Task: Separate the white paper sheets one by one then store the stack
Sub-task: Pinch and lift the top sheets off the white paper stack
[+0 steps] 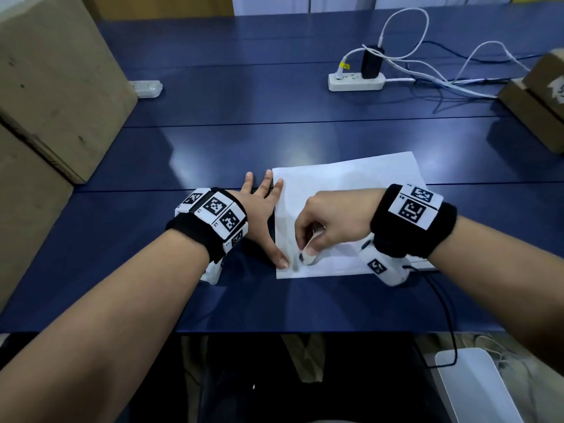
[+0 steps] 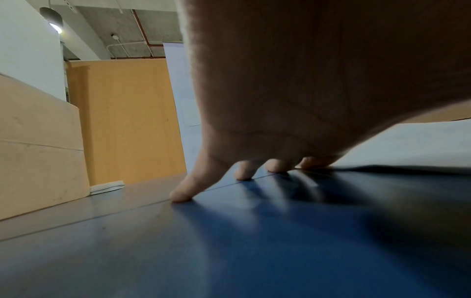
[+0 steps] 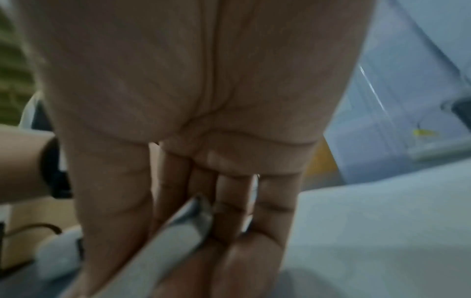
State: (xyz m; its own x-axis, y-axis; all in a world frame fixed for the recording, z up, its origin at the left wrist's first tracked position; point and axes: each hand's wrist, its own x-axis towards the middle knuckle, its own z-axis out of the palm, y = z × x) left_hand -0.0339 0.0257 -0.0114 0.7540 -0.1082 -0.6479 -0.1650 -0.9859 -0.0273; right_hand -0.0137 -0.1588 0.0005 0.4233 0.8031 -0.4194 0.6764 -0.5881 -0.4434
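Observation:
A stack of white paper sheets point(image 1: 351, 190) lies on the blue table point(image 1: 213, 148), in front of me and slightly right. My left hand point(image 1: 262, 206) lies flat with its fingers spread. Its thumb and forefinger press the stack's left edge, and the other fingers rest on the table. In the left wrist view the fingertips point(image 2: 181, 195) touch the table beside the paper point(image 2: 407, 145). My right hand point(image 1: 305, 254) is curled over the stack's near left corner. It pinches the lifted edge of a sheet point(image 3: 163, 248) between thumb and fingers.
Large cardboard boxes point(image 1: 52, 87) stand along the left side. A white power strip point(image 1: 355, 80) with a black adapter and loose white cables sits at the back right, near another cardboard box point(image 1: 537, 96). A small white object point(image 1: 146, 88) lies beside the left boxes.

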